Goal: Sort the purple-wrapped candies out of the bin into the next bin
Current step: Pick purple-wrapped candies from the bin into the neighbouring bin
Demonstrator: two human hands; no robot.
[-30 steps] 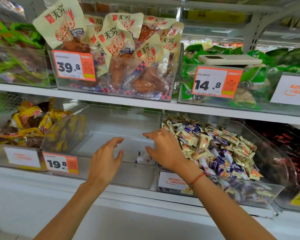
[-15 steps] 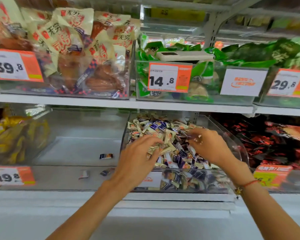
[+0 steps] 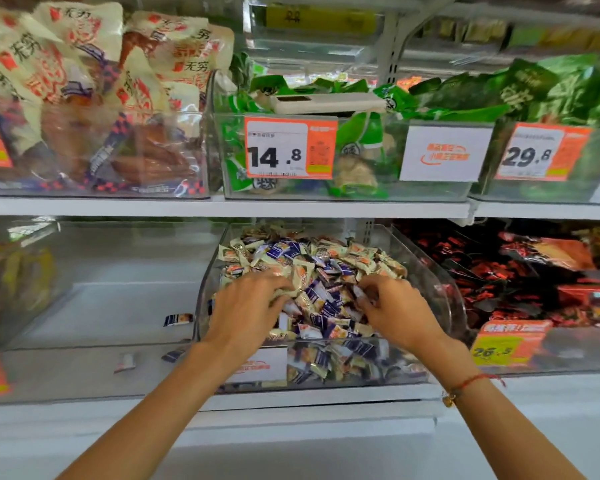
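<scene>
While both my hands dig into the candy bin (image 3: pixel 430 271), left hand (image 3: pixel 246 306) and right hand (image 3: pixel 395 310) curl among wrappers. What they hold, I cannot tell. Purple candies (image 3: pixel 178 319) lie in the next bin (image 3: pixel 84 344).

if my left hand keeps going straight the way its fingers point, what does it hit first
The left hand already has its fingers in the candy pile, so more mixed candies come first; beyond them, probably the bin's far right wall.
</scene>
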